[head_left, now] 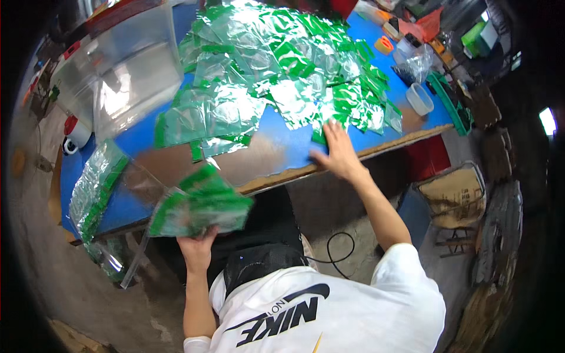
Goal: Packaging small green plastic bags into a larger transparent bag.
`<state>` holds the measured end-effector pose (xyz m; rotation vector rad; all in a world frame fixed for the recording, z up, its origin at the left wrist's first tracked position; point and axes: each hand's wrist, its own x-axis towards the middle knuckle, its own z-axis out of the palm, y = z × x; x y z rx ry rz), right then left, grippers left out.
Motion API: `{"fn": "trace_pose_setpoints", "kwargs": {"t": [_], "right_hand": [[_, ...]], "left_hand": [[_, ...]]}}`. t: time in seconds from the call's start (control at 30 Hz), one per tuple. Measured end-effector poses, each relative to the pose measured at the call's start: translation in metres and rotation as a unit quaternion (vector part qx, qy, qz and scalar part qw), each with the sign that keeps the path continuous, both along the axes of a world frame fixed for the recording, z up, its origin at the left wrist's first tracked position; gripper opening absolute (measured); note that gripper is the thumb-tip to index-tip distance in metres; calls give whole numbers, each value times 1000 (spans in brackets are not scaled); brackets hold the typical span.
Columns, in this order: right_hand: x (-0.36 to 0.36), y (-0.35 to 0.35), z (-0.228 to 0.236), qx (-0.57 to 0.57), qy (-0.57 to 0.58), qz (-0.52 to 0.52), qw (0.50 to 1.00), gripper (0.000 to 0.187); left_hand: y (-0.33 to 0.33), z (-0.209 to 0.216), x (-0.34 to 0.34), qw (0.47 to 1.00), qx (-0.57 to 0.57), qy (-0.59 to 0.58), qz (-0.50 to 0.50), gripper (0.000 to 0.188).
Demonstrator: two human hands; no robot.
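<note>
Clear plastic bags with green edges lie in a wide, overlapping pile (235,109) across the blue tabletop (282,132). My left hand (197,244), below the table's front edge, is closed on a stack of the same bags (203,200), slightly blurred. The stack hides part of its fingers. My right hand (340,152) reaches over the front edge with its fingers apart. Its fingertips touch the near side of the pile, by a green-edged bag.
A bundle of bags (97,188) hangs over the table's left front corner. Large clear sheets (138,88) lie at the left. A clear plastic tub (419,99) and an orange tape roll (384,45) sit at the right. A chair (453,197) stands beyond the right front.
</note>
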<state>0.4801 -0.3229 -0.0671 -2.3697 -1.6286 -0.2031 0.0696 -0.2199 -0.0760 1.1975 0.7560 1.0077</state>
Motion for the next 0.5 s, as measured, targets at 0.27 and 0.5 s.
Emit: {"fn": "trace_pose_setpoints", "kwargs": {"t": [0.27, 0.5], "right_hand": [[-78, -11, 37, 63, 104, 224, 967, 40], [-102, 35, 84, -163, 474, 293, 814, 29]], "left_hand": [[-1, 23, 9, 961, 26, 152, -230, 25], [-1, 28, 17, 943, 151, 81, -286, 34]]}}
